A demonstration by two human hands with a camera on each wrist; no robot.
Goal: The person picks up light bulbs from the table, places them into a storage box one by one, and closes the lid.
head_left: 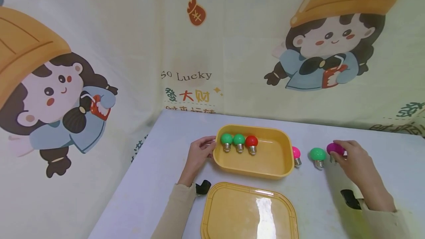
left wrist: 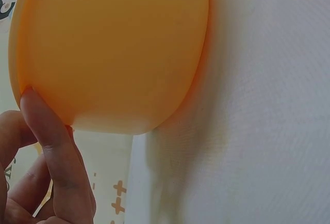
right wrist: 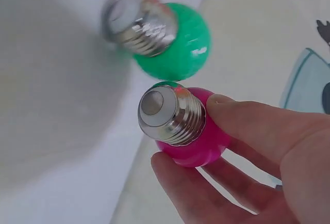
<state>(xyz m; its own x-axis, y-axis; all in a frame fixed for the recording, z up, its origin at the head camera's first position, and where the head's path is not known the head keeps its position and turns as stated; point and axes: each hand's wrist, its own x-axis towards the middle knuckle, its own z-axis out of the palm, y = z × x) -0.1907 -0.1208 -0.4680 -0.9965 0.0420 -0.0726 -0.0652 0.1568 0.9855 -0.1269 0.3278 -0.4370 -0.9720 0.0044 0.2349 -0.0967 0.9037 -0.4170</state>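
Observation:
My right hand pinches a magenta light bulb between thumb and fingers, its silver screw base facing the camera in the right wrist view. Just left of it is a green bulb. A pink bulb lies beside the right end of a yellow plastic box. At the box's left end, my left hand holds the rim, its thumb against the outer wall in the left wrist view. Inside, two green bulbs and a red bulb lie in a row along the left part.
A yellow lid lies flat on the white table, in front of the box. Behind the table hangs a cream cloth printed with cartoon figures and lettering; it also covers the left side.

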